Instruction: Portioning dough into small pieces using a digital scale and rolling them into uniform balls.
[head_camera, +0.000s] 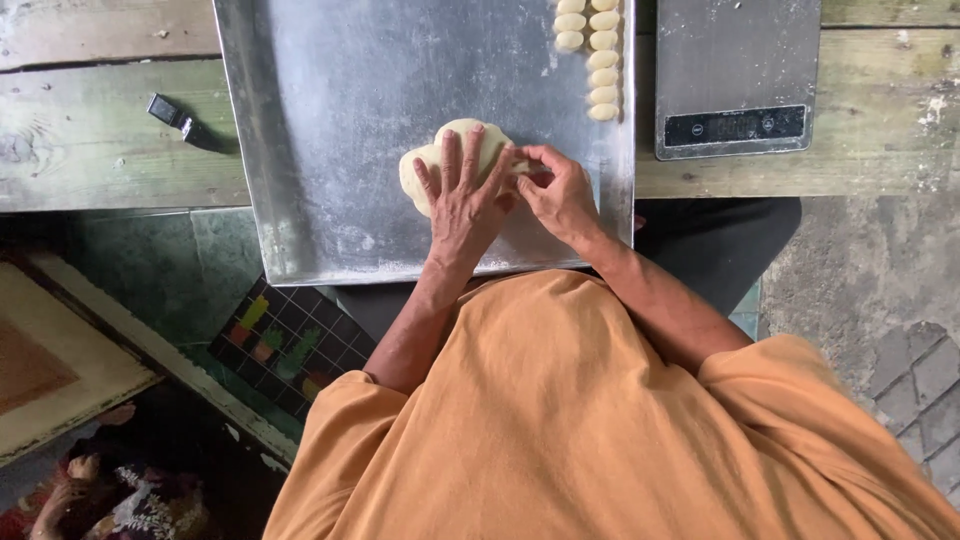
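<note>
- Much of the pale dough lump (478, 148) lay hidden under the left hand (462, 195); only its far edge and left lobe showed.
- The metal tray (330, 120) was cut off by the top of the frame, as were the rows of small dough pieces (590, 55) well beyond the right hand (558, 190).
- The left hand lay open and flat, fingers spread, pressing down on the dough.
- The right hand, just beside it, was curled, fingertips pinching the dough's right edge; how much it gripped was unclear.
- Both forearms reached out from orange sleeves (600, 420).
- A grey kitchen scale (735, 75) sat to the right, beyond the right hand, on the wooden table (100, 130).
</note>
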